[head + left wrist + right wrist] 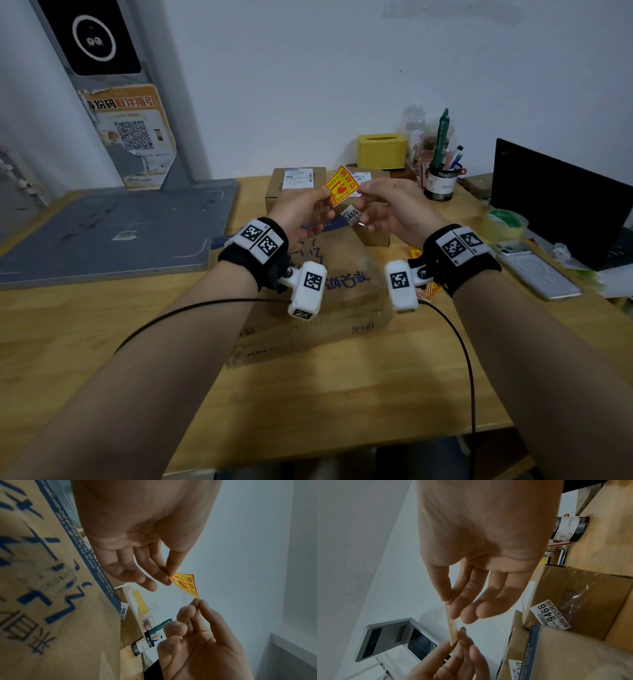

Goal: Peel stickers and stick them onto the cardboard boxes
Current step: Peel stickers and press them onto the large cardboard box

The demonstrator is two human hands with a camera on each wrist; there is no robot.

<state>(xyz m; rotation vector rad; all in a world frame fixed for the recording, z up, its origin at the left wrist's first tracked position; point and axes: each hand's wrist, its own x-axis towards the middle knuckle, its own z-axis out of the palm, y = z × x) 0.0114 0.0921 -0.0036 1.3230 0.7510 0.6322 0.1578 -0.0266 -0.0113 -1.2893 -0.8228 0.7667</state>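
A yellow and red sticker (342, 185) is held up in the air between both hands, above the boxes. My left hand (323, 198) pinches its near-left corner with thumb and forefinger. The right hand (363, 192) pinches the opposite corner. From the left wrist the sticker (185, 585) spans from the left hand (169, 576) to the right hand (199, 601). The right wrist view catches the sticker (453, 632) edge-on between right hand (448, 604) and left hand (458, 638). A large flat cardboard box (342, 291) lies under my wrists. Two small boxes (294, 185) (375, 234) stand behind it.
A grey metal platform (113, 229) fills the table's left. At the back right stand a yellow tissue box (382, 150) and a mesh pen holder (442, 181). A phone (537, 270), a tape roll (507, 222) and a black screen (561, 198) sit right. More stickers (428, 291) lie under my right wrist.
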